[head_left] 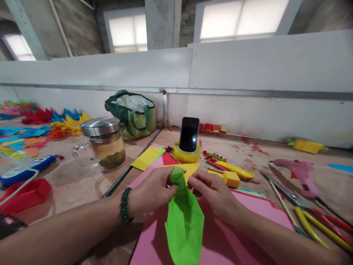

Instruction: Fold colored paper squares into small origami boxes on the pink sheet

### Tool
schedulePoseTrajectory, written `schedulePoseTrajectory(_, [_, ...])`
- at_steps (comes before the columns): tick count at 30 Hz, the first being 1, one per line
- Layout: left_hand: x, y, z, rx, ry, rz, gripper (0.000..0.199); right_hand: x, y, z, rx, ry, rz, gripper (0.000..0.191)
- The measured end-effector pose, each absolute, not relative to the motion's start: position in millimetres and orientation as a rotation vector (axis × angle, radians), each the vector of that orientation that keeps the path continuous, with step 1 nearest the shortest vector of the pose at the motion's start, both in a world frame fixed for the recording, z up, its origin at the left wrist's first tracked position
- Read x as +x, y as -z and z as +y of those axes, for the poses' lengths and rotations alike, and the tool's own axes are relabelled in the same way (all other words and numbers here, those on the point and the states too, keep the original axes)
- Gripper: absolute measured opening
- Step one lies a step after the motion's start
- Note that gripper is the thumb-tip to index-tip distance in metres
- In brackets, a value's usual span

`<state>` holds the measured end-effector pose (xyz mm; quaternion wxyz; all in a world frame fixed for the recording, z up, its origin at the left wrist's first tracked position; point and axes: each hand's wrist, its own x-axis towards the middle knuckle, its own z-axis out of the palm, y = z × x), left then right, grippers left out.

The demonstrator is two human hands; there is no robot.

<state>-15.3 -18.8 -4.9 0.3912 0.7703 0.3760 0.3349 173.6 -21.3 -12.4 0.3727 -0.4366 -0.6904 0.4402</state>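
A folded bright green paper piece hangs above pink sheets, its narrow top end raised. My left hand pinches that top end from the left between thumb and fingers; a green bead bracelet is round the wrist. My right hand is at the paper's upper right edge, its thumb and fingers closed together on it. Just behind the hands lie yellow sheets and a red piece. A black phone leans upright in a yellow tape roll.
On the left stand a glass tea mug, a green bag, a red paper ring and coloured paper pieces. On the right lie a pink glue gun, scissors, a yellow cutter and a yellow block.
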Motion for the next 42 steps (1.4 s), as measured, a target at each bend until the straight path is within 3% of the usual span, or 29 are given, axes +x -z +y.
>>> schedulePoseTrajectory(5, [-14.7, -5.2, -24.7, 1.836, -0.986, 1.082, 0.024, 174.8, 13.2, -20.5, -1.103, -1.271, -1.606, 0.011])
schedulePoseTrajectory(9, [-15.5, -7.9, -25.2, 1.701, -1.093, 1.079, 0.028, 174.9, 11.1, -23.2, -0.993, -1.355, -1.640, 0.012])
schedulePoseTrajectory(21, [-15.2, -1.8, -24.4, 1.716, -1.109, 0.960, 0.007, 172.7, 8.3, -23.2, -0.968, -1.278, -1.617, 0.023])
schedulePoseTrajectory(27, [-18.2, -5.1, -25.1, 1.931, -1.246, 1.089, 0.015, 176.5, 9.4, -25.4, -0.884, -1.279, -1.633, 0.023])
schedulePoseTrajectory(32, [-19.6, -4.7, -32.7, 2.523, -1.394, 0.914, 0.008, 175.5, 6.1, -36.7, -0.979, -0.841, -1.920, 0.057])
schedulePoseTrajectory(42, [-13.0, -2.6, -40.8, 2.945, -1.448, 0.683, 0.016, 176.0, -2.3, -35.6, -0.955, 0.261, -2.330, 0.015])
